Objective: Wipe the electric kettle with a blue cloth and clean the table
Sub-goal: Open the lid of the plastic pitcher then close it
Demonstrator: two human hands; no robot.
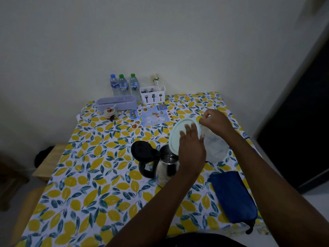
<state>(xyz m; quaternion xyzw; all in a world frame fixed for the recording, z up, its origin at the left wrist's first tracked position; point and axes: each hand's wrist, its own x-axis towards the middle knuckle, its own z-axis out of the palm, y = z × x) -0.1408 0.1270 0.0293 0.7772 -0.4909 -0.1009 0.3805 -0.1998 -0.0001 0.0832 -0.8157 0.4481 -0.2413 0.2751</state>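
Head view: left hand (191,148) spread flat across a pale round lid (179,132), fingers apart, pressing or tilting it above the kettle (165,164). Right hand (215,121) pinched at the far rim of the lid, fingertips together on its edge or on something small; could not tell which. Neither hand on the cloth (233,195).

Lay folded, that blue cloth, at the near right of the table (89,175), long axis running from the kettle's side toward the near right corner, directly under the right forearm. Probably the nearer hand for it: the right, by drawing back and down.

Stood just left of the cloth, the kettle, black lid flipped open to the left, steel body upright, inside dark, contents not readable. Beside it on the right, a clear tub (216,148), apparently empty. Far edge: three bottles (123,85), a cutlery caddy (152,95) holding utensils and chopsticks, a lilac box (116,102).
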